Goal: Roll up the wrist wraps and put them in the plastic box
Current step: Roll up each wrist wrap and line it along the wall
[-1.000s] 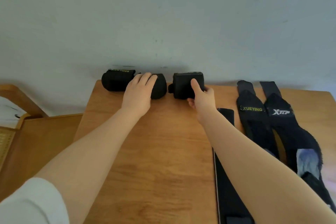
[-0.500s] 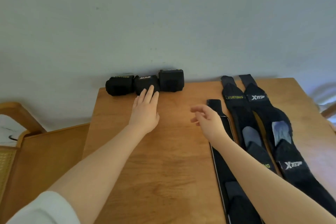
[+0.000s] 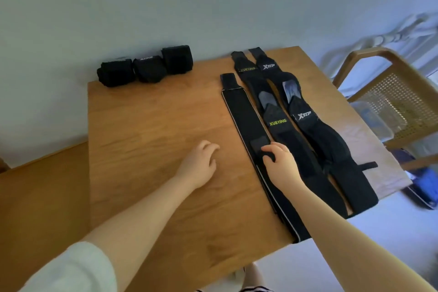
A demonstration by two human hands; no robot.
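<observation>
Three rolled black wrist wraps sit in a row at the table's back left edge, against the wall. Three unrolled wraps lie flat side by side on the right: a plain black one, one marked XUEYING and one marked XTEP. My right hand lies on the plain wrap near its dark patch, fingers and thumb curled and pinching the fabric. My left hand hovers over bare wood just left of that wrap, fingers loosely curled, holding nothing. A clear plastic box stands on the chair to the right.
The wooden table stands against a pale wall. A cane-backed wooden chair is at its right side. A lower wooden surface adjoins the table on the left. Something blue lies on the floor at right.
Both hands have drawn back from the rolled wraps toward me. My right hand has come down onto the plain flat wrap. The view has swung right, showing the chair and box.
</observation>
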